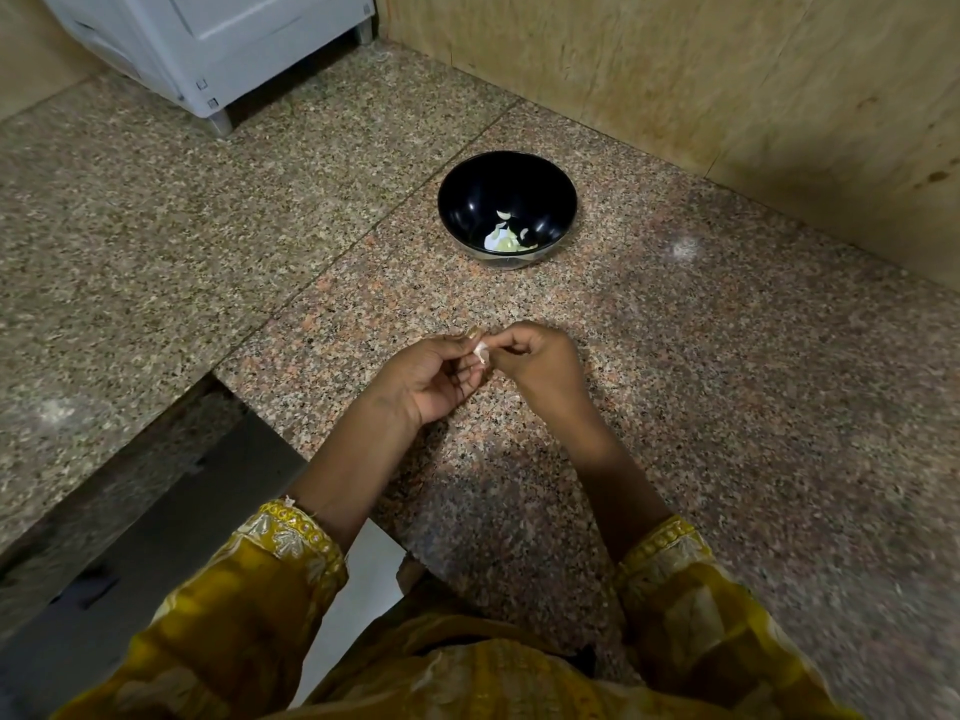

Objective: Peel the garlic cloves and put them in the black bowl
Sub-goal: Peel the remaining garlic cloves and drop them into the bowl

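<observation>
Both the left hand [434,379] and right hand [540,363] pinch one garlic clove [482,351] in their fingers above the counter [727,407], while one black bowl [453,200] beyond holds at least three pale pieces [503,242].

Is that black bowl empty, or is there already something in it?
Not empty. The bowl stands upright on the counter, and a few pale garlic pieces lie at its bottom.
</observation>
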